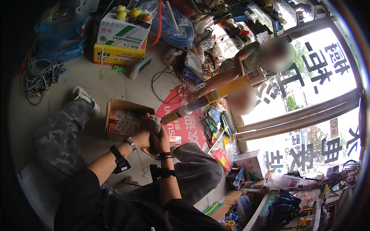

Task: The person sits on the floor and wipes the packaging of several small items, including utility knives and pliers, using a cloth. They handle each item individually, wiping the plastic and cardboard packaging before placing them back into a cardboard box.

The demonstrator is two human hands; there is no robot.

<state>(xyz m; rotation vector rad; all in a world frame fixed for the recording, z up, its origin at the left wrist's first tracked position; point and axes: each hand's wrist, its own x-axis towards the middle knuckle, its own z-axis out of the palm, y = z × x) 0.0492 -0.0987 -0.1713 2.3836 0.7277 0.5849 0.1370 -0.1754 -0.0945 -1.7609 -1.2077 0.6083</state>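
My left hand and my right hand are pressed close together in front of me, fingers curled round a grey, rough-looking lump. What it is exactly, I cannot make out. Just left of my hands stands an open cardboard box with orange-and-white packages inside. Beyond the lump, a long tube printed in yellow, dark and white slants up to the right. Its lower end comes close to the lump; whether they touch, I cannot tell. A co-worker's hand is at the tube.
A red printed mat lies ahead on the tiled floor. Boxes topped with apples stand far left, near coiled blue hose. Coiled cables lie at the left. Heaped goods and a glass door line the right.
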